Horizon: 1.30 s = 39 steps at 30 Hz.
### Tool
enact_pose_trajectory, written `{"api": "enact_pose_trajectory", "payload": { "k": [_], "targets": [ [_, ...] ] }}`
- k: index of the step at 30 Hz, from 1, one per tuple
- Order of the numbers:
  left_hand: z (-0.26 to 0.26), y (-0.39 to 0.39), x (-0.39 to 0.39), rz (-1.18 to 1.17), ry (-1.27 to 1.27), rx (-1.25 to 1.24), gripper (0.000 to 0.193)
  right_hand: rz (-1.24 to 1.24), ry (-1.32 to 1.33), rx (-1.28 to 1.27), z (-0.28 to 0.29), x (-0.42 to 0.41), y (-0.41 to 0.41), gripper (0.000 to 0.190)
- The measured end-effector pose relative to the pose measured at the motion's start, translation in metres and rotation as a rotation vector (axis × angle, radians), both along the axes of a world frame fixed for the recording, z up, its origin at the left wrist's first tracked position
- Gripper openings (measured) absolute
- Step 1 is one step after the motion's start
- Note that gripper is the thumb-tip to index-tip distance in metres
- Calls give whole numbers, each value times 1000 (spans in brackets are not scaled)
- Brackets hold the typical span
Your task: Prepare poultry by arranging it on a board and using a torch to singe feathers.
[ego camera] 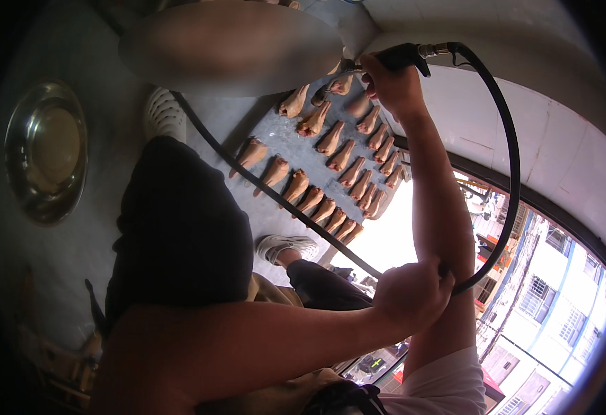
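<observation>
My right hand (393, 85) is closed around the black trigger handle of a gas torch (399, 56). The torch's burner head (320, 96) points down over rows of raw animal legs, perhaps trotters (313, 120), laid out on a grey surface (295, 150). From the handle's metal fitting a black hose (510, 140) loops down to my left hand (412, 293), which grips it beside my right forearm. The hose then runs diagonally across the legs to the upper left. No flame can be made out.
A shiny metal basin (46, 153) stands on the floor at left. Dark-trousered legs and white clogs (287, 248) are beside the meat. A pale wall (531, 119) rises at right above a bright opening onto buildings. A blurred oval hides the top.
</observation>
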<state>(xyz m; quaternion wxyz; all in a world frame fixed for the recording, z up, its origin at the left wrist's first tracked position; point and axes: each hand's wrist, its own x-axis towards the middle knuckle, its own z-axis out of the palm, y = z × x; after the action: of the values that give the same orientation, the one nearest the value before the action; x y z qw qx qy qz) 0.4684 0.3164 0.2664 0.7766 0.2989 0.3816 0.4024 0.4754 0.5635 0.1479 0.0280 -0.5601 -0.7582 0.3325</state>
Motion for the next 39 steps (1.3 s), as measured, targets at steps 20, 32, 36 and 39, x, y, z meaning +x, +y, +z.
{"api": "enact_pose_trajectory", "payload": {
  "k": [20,32,36,39],
  "targets": [
    [-1,-5,6,-23,35,77,31,-151,-11,19,21,41,-13,24],
    [-3,-5,4,-49,50,70,32,-165,-79,-3,10,55,-17,34],
    [-3,-4,8,-50,29,72,33,-88,-105,59,4,67,-7,26],
    [-3,-4,10,-45,28,71,32,-18,-148,145,-3,72,-5,27]
  ]
}}
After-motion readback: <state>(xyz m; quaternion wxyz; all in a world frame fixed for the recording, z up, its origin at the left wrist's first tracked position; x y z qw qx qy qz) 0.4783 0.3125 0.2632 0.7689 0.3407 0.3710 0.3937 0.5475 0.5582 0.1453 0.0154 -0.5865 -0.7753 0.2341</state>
